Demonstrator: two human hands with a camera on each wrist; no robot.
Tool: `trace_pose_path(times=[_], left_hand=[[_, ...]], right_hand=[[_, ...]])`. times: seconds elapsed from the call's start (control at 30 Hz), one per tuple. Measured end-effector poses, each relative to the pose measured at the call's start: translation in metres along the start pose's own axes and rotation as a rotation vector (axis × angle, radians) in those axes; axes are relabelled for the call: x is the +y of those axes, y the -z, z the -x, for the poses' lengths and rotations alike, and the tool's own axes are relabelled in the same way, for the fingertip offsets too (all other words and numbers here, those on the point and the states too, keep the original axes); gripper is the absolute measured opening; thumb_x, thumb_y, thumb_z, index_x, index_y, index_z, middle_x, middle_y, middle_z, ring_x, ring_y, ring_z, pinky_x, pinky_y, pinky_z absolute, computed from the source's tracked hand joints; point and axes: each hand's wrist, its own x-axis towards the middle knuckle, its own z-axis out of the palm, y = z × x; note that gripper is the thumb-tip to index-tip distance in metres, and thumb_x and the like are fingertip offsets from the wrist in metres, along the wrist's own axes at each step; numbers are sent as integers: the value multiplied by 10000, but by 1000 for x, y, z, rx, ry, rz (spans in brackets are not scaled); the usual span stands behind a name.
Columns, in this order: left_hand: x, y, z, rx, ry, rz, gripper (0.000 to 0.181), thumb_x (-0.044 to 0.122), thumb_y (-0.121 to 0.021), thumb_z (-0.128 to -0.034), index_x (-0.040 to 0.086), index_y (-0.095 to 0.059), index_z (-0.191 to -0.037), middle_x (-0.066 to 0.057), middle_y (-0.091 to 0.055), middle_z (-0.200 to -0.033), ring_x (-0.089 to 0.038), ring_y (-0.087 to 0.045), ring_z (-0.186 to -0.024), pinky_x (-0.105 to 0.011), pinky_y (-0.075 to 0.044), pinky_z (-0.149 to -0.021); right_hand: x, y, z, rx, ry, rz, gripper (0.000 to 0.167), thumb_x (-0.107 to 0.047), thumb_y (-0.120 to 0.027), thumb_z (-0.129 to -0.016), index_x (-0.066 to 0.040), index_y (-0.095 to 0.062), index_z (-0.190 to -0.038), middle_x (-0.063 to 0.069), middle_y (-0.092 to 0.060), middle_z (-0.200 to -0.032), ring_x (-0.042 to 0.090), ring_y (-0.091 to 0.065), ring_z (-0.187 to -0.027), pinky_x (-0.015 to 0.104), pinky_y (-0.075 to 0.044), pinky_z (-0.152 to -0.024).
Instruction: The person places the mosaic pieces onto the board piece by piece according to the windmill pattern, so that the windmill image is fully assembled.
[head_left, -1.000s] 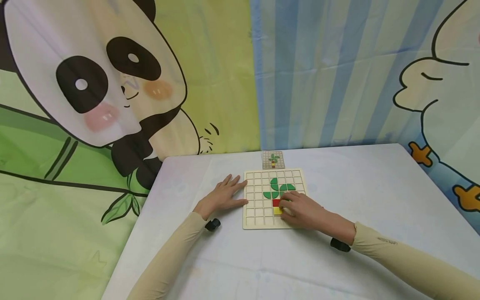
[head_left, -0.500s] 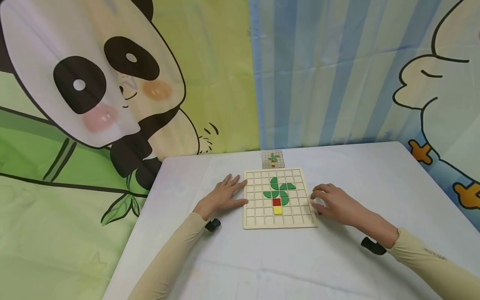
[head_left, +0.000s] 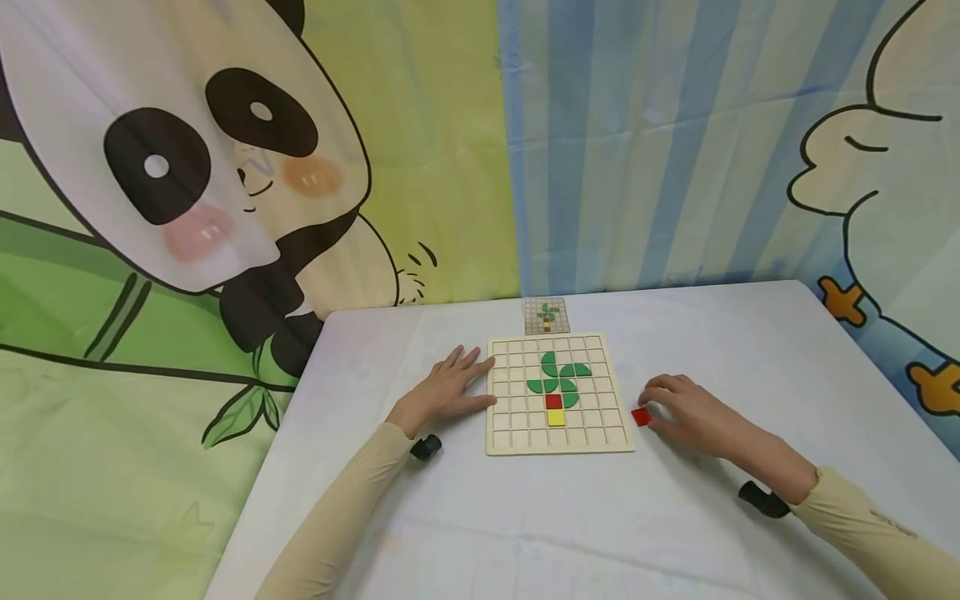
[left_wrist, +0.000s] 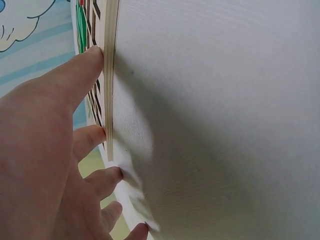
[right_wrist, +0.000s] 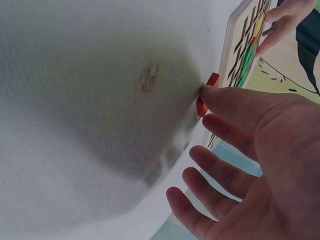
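A pale gridded board [head_left: 517,437] lies on the table, bearing several green quarter-round tiles [head_left: 550,363], a red square tile [head_left: 553,402] and a yellow square tile [head_left: 556,417]. My left hand [head_left: 446,387] rests spread at its left side, thumb and index fingertip touching the edge, as the left wrist view also shows. Just off the board's right edge, a loose red square tile [head_left: 641,417] is on the table. My right hand [head_left: 690,414] has thumb and index fingertip at this tile; in the right wrist view the thumb [right_wrist: 225,102] covers its middle.
Behind the board lies a small printed card [head_left: 547,316] with a matching grid picture. The white tabletop [head_left: 555,525] ends at a cartoon-printed curtain [head_left: 637,150] at the back and sides.
My right hand has left the board, where the lower right green tile is now uncovered, and moved right to the loose red tile. My left hand has stayed in place.
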Motion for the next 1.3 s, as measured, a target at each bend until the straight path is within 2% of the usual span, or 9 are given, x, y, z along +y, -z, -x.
trace_pose_path(times=[0.27,0.57,0.9,1.13,1.3], left_hand=[[0,0,-1,-4,8,-9,843,753,-483,-910,366,-210,-1608,-28,-108,-1707,-296,36,-1583,-606,-142,-1234],[1,-1,0,-6,11,-6,840,750,-494,-907,376,-211,-1605,-27,-113,-1706,-306,10,-1584,-599,-146,-1236],[2,1,1,6,-1,-2,834,734,-506,-913,367,-221,-1605,-37,-127,-1705,-314,10,-1583,-604,-148,-1233],[0,0,-1,1,7,-12,840,749,-490,-909,380,-201,-1606,-24,-113,-1707,-302,18,-1584,-600,-149,-1234],[-1,-2,-2,7,2,-23,843,758,-481,-907,381,-200,-1606,-18,-117,-1706,-306,8,-1584,-586,-150,-1239]], right_hand=[[2,-3,-4,7,-16,13,176,-130,-814,-826,-191,-714,-957,101,-653,-1185,331,-576,-1105,503,-544,-912],[-9,-1,-6,4,-11,1,193,-164,-820,-835,-192,-700,-984,92,-649,-1211,323,-578,-1140,505,-539,-944],[-52,-20,-24,14,120,22,191,-235,-805,-845,-185,-689,-988,30,-655,-1182,265,-593,-1137,431,-548,-930],[-78,-39,-36,80,285,67,216,-245,-824,-820,-146,-686,-954,34,-661,-1123,238,-604,-1075,397,-541,-905],[-86,-45,-40,94,293,76,252,-287,-832,-822,-161,-681,-980,15,-654,-1135,215,-594,-1089,382,-534,-918]])
